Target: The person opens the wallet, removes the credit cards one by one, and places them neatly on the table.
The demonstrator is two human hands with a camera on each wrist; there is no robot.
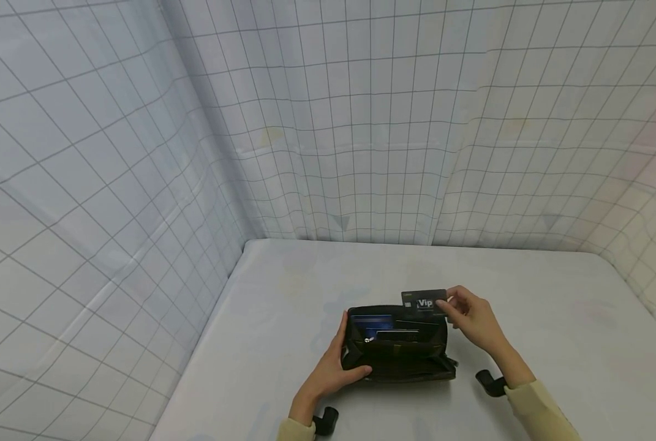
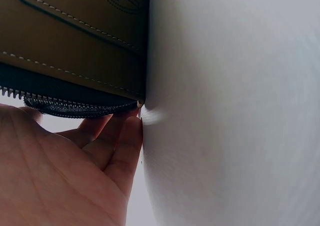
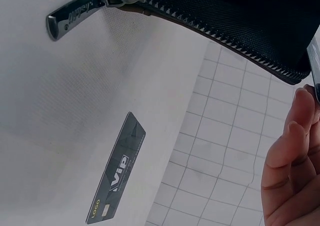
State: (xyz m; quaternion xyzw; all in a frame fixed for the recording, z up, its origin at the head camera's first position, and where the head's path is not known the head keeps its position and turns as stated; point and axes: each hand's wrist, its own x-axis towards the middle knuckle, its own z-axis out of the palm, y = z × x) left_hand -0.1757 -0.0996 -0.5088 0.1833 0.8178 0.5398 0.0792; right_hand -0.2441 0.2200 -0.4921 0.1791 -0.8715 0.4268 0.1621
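Observation:
A long dark zip-around wallet point(image 1: 399, 361) stands on the table with its mouth open upward, blue and dark cards in its slots. My left hand point(image 1: 333, 364) grips its left end, thumb along the front and fingers at the side. The tan stitched outside of the wallet point(image 2: 85, 50) and its zipper show in the left wrist view. At the back right rim, my right hand point(image 1: 471, 315) pinches a black Vip card point(image 1: 422, 300) by its right end. In the right wrist view, a dark card point(image 3: 117, 171) marked ViP and LOGO appears against the table, apart from the fingers point(image 3: 285, 151).
The white table point(image 1: 283, 294) surrounds the wallet, bounded by white gridded curtains point(image 1: 361, 153). A zipper pull point(image 3: 75, 15) hangs from the wallet's right end. Black wrist cameras point(image 1: 491, 383) sit on both wrists.

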